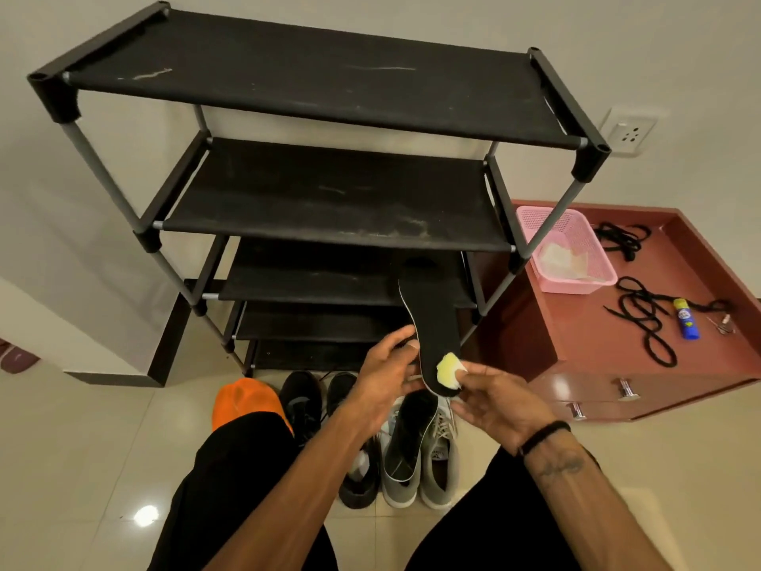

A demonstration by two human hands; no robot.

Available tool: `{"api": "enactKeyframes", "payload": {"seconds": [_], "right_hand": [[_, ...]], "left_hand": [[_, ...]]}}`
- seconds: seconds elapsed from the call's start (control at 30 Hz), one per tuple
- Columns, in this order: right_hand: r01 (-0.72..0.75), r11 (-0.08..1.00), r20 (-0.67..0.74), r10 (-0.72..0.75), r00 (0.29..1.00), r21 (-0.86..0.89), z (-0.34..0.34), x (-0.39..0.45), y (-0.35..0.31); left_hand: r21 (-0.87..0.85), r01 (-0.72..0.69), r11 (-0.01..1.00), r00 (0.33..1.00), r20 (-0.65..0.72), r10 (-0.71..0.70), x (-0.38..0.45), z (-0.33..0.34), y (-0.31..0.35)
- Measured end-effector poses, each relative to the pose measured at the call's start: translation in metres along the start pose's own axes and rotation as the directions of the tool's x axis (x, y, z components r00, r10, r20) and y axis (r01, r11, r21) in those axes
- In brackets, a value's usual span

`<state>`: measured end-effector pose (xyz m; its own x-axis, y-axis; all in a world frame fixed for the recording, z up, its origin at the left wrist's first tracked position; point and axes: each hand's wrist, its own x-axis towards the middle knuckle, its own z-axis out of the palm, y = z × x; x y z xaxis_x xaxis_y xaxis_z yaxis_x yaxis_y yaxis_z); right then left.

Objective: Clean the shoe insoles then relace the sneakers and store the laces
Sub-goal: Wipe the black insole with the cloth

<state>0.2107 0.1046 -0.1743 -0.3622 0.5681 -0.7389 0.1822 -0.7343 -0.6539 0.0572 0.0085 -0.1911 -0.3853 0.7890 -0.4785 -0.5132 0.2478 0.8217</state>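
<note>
- The person sits low, knees apart, so both hands work over the shoes on the floor.
- The right hand pinches a small yellow sponge between thumb and fingertips and presses it on the near end of the black insole; this looks like the wiping step of the cleaning.
- The left hand grasps the insole's left edge, fingers curled behind it, apparently to brace it against the sponge's pressure.
- The insole stands nearly upright between the two hands, its far end reaching up in front of the rack's lower shelves.
- Just below the hands a second insole lies across the grey sneakers, likely waiting its turn; black sneakers stand beside them to the left.
- Behind the shoes stands the black shoe rack.
- Well off to the right, on the red cabinet, the black laces lie loose near a pink basket and a blue bottle, parked out of the way until relacing begins.
</note>
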Motion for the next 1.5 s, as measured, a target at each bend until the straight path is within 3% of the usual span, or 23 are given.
{"api": "enactKeyframes", "payload": {"seconds": [0.5,0.83,0.97,1.07,1.13,1.23,1.3,1.43,1.5], "right_hand": [[0.184,0.977,-0.044,-0.18,0.983,0.112,0.025,0.123,-0.072],[0.109,0.958,-0.267,-0.037,0.963,0.263,0.007,0.123,-0.056],[0.097,0.923,-0.263,0.005,0.965,0.372,0.004,0.113,-0.049],[0.019,0.92,-0.236,0.081,0.968,0.391,0.005,0.106,-0.033],[-0.013,0.917,-0.186,0.094,0.978,0.398,0.011,0.103,-0.029],[-0.056,0.93,-0.112,0.103,0.988,0.363,0.02,0.103,-0.027],[-0.097,0.953,-0.082,0.125,0.989,0.286,0.024,0.105,-0.023],[-0.166,0.977,-0.064,0.175,0.982,0.131,0.029,0.116,-0.016],[-0.177,0.978,-0.06,0.184,0.981,0.106,0.028,0.119,-0.014]], "left_hand": [[0.065,0.002,0.998,0.98,-0.199,0.011,0.145,0.031,0.019],[0.154,-0.01,0.988,0.973,-0.228,0.045,0.187,0.043,0.001],[0.256,-0.112,0.96,0.945,-0.27,0.182,0.178,0.053,0.005],[0.429,-0.222,0.876,0.876,-0.307,0.372,0.159,0.05,-0.006],[0.517,-0.201,0.832,0.848,-0.333,0.411,0.146,0.038,-0.027],[0.546,0.03,0.837,0.906,-0.368,0.208,0.128,0.003,-0.094],[0.579,0.233,0.781,0.918,-0.396,0.019,0.114,-0.026,-0.151],[0.587,0.575,0.569,0.816,-0.459,-0.352,0.089,-0.046,-0.226],[0.51,0.624,0.591,0.777,-0.482,-0.405,0.089,-0.041,-0.242]]}}
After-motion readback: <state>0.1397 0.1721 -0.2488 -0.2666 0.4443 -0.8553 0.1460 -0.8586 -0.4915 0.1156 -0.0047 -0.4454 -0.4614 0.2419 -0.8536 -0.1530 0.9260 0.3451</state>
